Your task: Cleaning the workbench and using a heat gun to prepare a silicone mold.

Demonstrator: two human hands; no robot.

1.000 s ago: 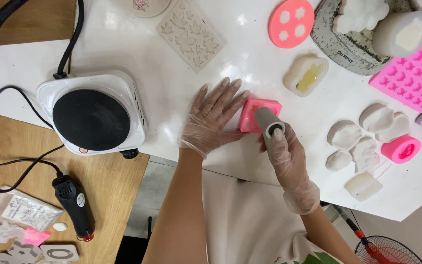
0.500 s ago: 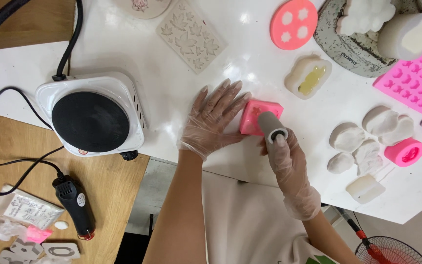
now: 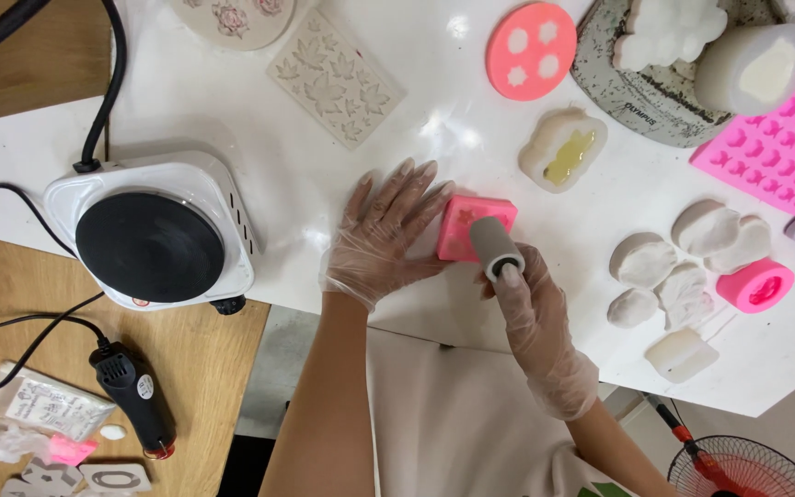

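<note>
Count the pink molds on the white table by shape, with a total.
Square pink block mold, steadied by the left hand, with the grey cylinder in the right hand over it: 1
Round flat pink mold: 1
Large pink tray mold: 1
Small round pink mold: 1
Total: 4

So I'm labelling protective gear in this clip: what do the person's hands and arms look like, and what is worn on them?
Both the left hand and the right hand wear thin, clear disposable plastic gloves, loose and crinkled, ending in bunched cuffs at the wrists. Beyond the cuffs, both forearms are bare, with no sleeves, watch or jewellery visible. The gloves show no markings.
</note>
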